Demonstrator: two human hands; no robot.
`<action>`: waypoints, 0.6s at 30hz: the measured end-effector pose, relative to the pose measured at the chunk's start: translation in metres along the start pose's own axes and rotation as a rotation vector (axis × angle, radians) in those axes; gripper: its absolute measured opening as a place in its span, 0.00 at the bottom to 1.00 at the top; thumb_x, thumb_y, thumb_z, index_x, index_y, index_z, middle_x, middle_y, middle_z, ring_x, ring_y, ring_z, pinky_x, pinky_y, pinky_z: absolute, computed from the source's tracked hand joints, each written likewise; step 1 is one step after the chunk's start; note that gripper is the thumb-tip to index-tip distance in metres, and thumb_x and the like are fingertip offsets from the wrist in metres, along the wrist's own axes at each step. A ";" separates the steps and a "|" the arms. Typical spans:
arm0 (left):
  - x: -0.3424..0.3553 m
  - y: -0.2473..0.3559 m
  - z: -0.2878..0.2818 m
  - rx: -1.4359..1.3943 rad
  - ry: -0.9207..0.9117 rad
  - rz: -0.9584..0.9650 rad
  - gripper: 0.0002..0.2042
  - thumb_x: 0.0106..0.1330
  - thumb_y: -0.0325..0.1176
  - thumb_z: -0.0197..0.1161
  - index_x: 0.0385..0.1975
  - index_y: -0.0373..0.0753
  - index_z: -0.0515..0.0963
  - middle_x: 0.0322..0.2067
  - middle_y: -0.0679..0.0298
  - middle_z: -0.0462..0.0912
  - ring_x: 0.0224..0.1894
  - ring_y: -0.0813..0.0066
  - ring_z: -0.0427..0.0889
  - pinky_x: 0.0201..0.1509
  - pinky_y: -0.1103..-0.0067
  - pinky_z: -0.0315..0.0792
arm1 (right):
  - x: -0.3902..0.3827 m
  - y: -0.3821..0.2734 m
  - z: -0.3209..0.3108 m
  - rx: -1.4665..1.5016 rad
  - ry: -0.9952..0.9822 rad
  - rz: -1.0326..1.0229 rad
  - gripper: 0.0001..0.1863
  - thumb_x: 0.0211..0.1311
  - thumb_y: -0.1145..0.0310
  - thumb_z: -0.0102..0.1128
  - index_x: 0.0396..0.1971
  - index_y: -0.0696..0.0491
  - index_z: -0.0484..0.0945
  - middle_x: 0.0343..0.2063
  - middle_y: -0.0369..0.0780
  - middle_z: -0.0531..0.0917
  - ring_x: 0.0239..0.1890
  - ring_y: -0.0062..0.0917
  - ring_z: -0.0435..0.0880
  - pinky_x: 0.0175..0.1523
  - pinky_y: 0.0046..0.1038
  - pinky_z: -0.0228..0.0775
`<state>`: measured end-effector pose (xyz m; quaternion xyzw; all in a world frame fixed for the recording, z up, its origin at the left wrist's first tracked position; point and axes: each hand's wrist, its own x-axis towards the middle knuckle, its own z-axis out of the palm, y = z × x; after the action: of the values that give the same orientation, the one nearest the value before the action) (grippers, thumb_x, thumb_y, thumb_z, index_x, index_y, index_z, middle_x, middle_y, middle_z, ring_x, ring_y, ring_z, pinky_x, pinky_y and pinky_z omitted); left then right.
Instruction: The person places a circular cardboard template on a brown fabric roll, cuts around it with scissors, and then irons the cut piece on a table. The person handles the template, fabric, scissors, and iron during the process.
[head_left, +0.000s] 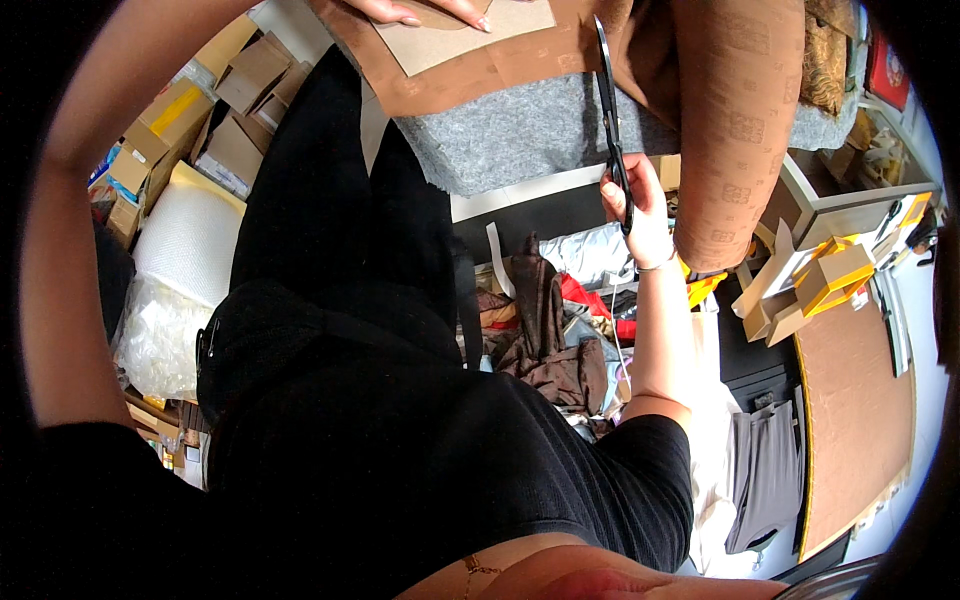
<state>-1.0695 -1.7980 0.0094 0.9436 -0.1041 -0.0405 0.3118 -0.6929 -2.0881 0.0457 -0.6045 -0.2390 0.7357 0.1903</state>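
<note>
My left hand (440,10) lies flat at the top edge of the view, its fingers stretched out and partly cut off. It rests on a stiff beige card piece (440,45), which lies on brown patterned fabric (510,75). To the right, my right hand (642,195) grips black-handled scissors (610,110) by the handles. Their blades point away from me and look closed, just in front of the fabric. More of the same brown fabric hangs in a thick fold (735,130) right of the scissors.
Grey felt (480,145) covers the table under the fabric. Beneath the table lies a heap of mixed cloth scraps (550,345). Cardboard boxes (250,75) and a roll of bubble wrap (185,240) stand at left. A drawer (850,195) and orange-and-white boxes (835,280) are at right.
</note>
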 end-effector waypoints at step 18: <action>0.005 0.007 -0.002 -0.003 0.004 -0.031 0.26 0.62 0.43 0.65 0.61 0.45 0.77 0.72 0.49 0.64 0.73 0.40 0.61 0.76 0.45 0.54 | 0.004 -0.004 0.002 0.003 -0.011 -0.006 0.17 0.65 0.69 0.73 0.42 0.52 0.71 0.31 0.29 0.76 0.29 0.12 0.71 0.30 0.16 0.62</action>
<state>-1.0657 -1.8031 0.0152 0.9446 -0.0886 -0.0436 0.3129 -0.6957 -2.0828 0.0450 -0.5996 -0.2407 0.7387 0.1919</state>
